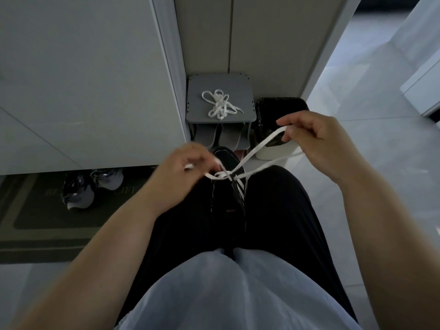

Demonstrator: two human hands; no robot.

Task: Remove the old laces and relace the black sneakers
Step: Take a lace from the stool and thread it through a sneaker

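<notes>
Beyond the white lace (262, 146), loose laces (218, 104) lie on a grey stool (197, 91).

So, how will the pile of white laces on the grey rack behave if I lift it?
The white laces lie in limp loops, so they would probably flop and dangle. They look tangled, so they likely come up as one bunch, ends trailing. Thin and flat on the grey rack, they seem very light.
</notes>
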